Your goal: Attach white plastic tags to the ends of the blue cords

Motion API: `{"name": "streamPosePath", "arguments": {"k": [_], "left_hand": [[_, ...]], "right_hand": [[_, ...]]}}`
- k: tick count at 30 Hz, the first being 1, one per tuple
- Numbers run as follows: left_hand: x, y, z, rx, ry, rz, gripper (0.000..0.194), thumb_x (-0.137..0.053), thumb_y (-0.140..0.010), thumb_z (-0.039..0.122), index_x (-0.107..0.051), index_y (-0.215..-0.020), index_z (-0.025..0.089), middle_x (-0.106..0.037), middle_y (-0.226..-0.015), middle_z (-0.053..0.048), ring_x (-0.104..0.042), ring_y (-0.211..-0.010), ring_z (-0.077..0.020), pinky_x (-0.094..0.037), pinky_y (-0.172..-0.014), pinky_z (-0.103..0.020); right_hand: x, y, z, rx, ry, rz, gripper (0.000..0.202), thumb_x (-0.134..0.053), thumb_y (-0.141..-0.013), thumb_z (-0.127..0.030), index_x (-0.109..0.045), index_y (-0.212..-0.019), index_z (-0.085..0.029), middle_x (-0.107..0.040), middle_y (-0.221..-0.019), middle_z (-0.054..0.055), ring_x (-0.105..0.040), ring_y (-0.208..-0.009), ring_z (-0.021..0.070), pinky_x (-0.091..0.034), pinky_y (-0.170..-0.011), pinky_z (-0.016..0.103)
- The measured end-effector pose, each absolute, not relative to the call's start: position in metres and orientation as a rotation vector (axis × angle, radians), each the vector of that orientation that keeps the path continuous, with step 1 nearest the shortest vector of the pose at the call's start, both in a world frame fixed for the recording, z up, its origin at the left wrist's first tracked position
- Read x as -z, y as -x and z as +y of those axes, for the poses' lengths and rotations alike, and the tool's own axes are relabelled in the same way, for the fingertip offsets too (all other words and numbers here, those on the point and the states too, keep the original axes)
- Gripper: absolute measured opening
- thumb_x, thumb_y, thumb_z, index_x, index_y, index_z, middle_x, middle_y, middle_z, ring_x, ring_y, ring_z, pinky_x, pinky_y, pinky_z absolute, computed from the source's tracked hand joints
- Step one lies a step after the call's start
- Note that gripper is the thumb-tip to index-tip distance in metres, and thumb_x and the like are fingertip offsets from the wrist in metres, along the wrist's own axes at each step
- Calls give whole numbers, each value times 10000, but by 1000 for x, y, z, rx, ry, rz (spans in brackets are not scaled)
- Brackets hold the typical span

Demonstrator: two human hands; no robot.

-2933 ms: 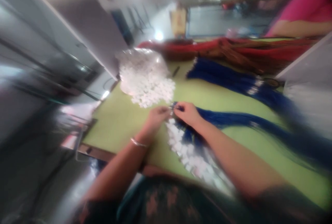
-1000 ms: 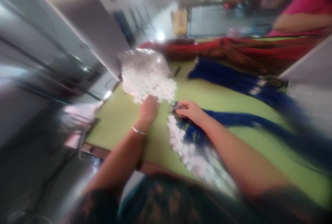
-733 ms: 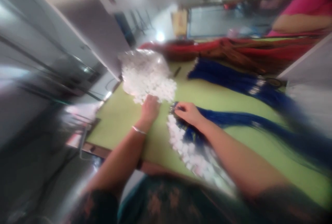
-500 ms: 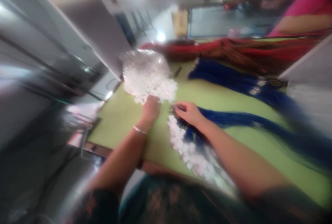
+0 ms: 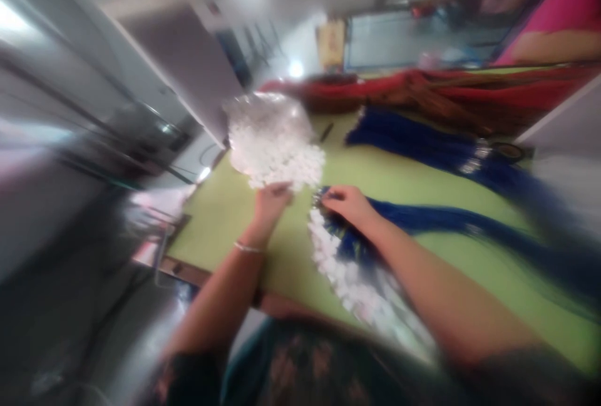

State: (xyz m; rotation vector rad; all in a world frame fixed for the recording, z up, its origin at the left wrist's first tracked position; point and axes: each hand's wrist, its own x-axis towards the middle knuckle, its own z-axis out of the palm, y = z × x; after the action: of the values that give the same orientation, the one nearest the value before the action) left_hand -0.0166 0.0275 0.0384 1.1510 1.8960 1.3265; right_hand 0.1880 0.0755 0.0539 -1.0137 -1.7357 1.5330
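My left hand point(image 5: 273, 200) is at the near edge of a heap of small white pieces point(image 5: 286, 158) that spill from a clear plastic bag point(image 5: 267, 108). Its fingers are bent together, and blur hides what they may hold. Just to the right, my right hand point(image 5: 350, 200) pinches the left end of a bundle of long blue threads point(image 5: 422, 215), which trails off to the right. Below that hand a row of white tags point(image 5: 335, 268) curves down toward my lap, with loose blue strands beside it.
A second blue thread bundle point(image 5: 408, 133) with pale bands lies farther back on the green tabletop point(image 5: 206, 218). Red and brown strands point(image 5: 422, 86) run along the far side. A dark slim tool point(image 5: 327, 132) is near the bag. Another person's arm point(image 5: 554, 46) shows at upper right.
My left hand has turned and drawn back slightly from the white heap, its fingers now pointing more to the right. My right hand keeps its grip; the view has shifted slightly.
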Motion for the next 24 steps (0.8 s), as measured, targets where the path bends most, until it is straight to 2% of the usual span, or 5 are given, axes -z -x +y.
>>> {"name": "streamPosePath", "arguments": {"k": [4, 8, 15, 24], "left_hand": [[-56, -10, 17, -1392, -685, 1338, 310, -812, -563, 245, -738, -831, 108, -691, -702, -47, -606, -630, -101, -502, -716, -263], [-62, -29, 16, -1329, -627, 1159, 236, -822, -568, 220, -746, -756, 99, -700, -677, -55, -590, -582, -77, -499, -648, -206], [-52, -31, 16, -1269, -658, 1092, 209, -791, -643, 205, -760, -823, 102, -738, -802, -83, -623, -657, -76, -504, -695, -170], [-44, -29, 15, -1307, -768, 1255, 262, -812, -610, 276, -766, -836, 152, -729, -775, -56, -603, -641, -86, -498, -678, -207]], "right_hand": [[-53, -188, 76, -1583, 966, -1687, 168, -611, -643, -320, -601, -623, -153, -549, -560, -23, -478, -561, 112, -378, -584, 250], [-52, -187, 75, -1469, 960, -1761, 140, -584, -640, -291, -571, -606, -155, -549, -593, -22, -471, -581, 106, -379, -594, 242], [-53, -187, 72, -1299, 974, -1861, 139, -569, -684, -282, -558, -624, -157, -568, -620, -9, -484, -604, 110, -387, -609, 235], [-51, -186, 72, -1208, 1001, -1980, 106, -565, -689, -219, -535, -607, -160, -535, -581, -29, -446, -566, 92, -344, -563, 213]]}}
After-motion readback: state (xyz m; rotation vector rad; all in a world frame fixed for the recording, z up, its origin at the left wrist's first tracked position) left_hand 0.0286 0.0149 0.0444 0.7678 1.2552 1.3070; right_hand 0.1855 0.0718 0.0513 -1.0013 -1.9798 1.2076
